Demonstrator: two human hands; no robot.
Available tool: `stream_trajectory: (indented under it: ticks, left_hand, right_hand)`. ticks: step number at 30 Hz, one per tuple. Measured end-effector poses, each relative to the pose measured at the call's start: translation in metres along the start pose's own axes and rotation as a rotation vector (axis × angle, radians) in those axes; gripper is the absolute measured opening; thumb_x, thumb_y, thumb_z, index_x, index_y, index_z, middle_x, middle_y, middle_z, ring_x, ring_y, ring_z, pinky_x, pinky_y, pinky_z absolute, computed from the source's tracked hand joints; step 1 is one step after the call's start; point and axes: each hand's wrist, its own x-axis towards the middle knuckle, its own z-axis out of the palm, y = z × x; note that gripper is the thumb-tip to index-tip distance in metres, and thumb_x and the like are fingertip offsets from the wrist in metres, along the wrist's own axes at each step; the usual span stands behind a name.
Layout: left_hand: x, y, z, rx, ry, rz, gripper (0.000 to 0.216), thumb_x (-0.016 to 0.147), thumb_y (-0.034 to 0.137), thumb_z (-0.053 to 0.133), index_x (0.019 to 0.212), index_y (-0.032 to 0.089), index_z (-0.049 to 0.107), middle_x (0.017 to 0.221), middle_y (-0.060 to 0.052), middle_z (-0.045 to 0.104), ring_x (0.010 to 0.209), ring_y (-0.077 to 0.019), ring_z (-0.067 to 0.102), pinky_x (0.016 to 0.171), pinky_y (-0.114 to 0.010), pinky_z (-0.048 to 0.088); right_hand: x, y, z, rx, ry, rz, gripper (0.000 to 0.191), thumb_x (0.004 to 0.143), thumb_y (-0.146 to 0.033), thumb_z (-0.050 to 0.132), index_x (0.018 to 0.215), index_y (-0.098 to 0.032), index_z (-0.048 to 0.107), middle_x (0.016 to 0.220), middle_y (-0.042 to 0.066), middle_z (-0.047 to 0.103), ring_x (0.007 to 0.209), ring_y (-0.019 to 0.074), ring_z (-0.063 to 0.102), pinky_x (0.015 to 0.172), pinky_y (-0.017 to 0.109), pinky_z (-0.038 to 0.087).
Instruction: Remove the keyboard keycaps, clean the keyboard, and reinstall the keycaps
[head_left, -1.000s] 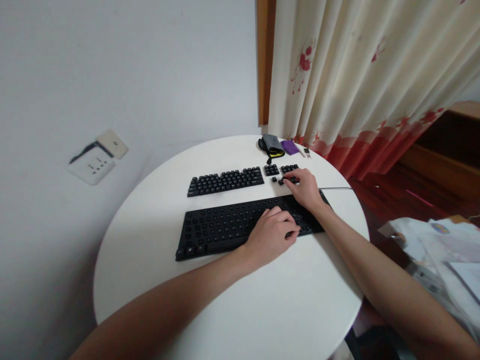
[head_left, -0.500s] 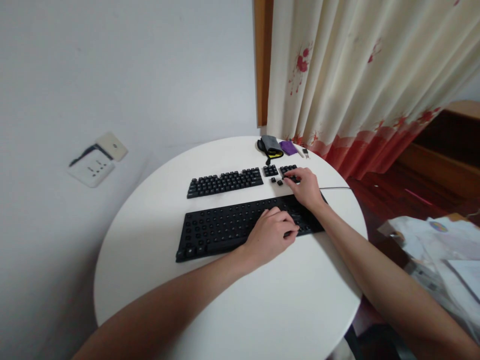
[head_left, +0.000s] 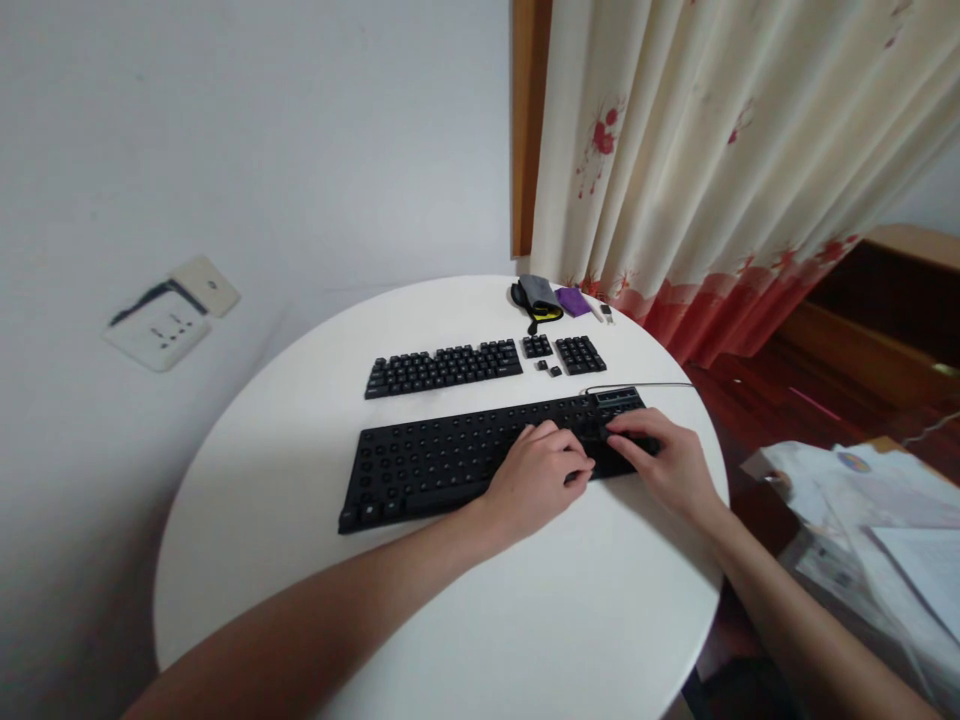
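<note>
A black keyboard (head_left: 435,455) lies on the white round table, most of its key positions without caps. My left hand (head_left: 540,470) rests over its near edge right of centre, fingers curled and closed on it. Over the keyboard's right end, my right hand (head_left: 667,460) pinches a small dark keycap (head_left: 604,432) between thumb and fingers, low over the number-pad area. Behind the keyboard, loose black keycaps are laid out: a large block (head_left: 442,370), a small group (head_left: 536,346), a number-pad group (head_left: 580,354) and two single caps (head_left: 554,371).
At the table's (head_left: 247,500) far edge sit a grey pouch (head_left: 538,293), a purple cloth (head_left: 573,301) and a small plug-like item (head_left: 606,313). A thin cable (head_left: 652,385) runs off right. Curtains hang behind; plastic bags (head_left: 847,500) lie to the right.
My right hand has moved from the number-pad keycaps back toward me, onto the keyboard's right end, with a keycap in its pinch. My left hand stays on the keyboard. The view has shifted slightly.
</note>
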Motion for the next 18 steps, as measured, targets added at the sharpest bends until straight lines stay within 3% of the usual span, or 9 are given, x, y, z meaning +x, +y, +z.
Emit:
stream_trajectory:
  ticks: [5, 18]
  left_hand:
    - [0.0, 0.0, 0.0, -0.002, -0.005, -0.003, 0.015, 0.091, 0.02, 0.063, 0.093, 0.023, 0.077, 0.097, -0.001, 0.072, 0.093, -0.0192, 0.056, 0.084, -0.036, 0.042]
    - [-0.001, 0.0, 0.001, 0.006, 0.003, -0.007, 0.013, 0.091, 0.022, 0.064, 0.092, 0.023, 0.076, 0.097, 0.001, 0.072, 0.093, -0.0186, 0.056, 0.084, -0.036, 0.042]
  right_hand:
    - [-0.023, 0.002, 0.0, 0.002, -0.104, -0.066, 0.007, 0.088, -0.025, 0.07, 0.093, -0.025, 0.074, 0.096, 0.005, 0.074, 0.095, 0.0247, 0.064, 0.084, 0.043, 0.053]
    - [-0.023, 0.001, 0.002, -0.132, -0.169, -0.255, 0.014, 0.092, -0.014, 0.061, 0.093, -0.024, 0.071, 0.098, 0.007, 0.072, 0.092, 0.0258, 0.061, 0.078, 0.045, 0.051]
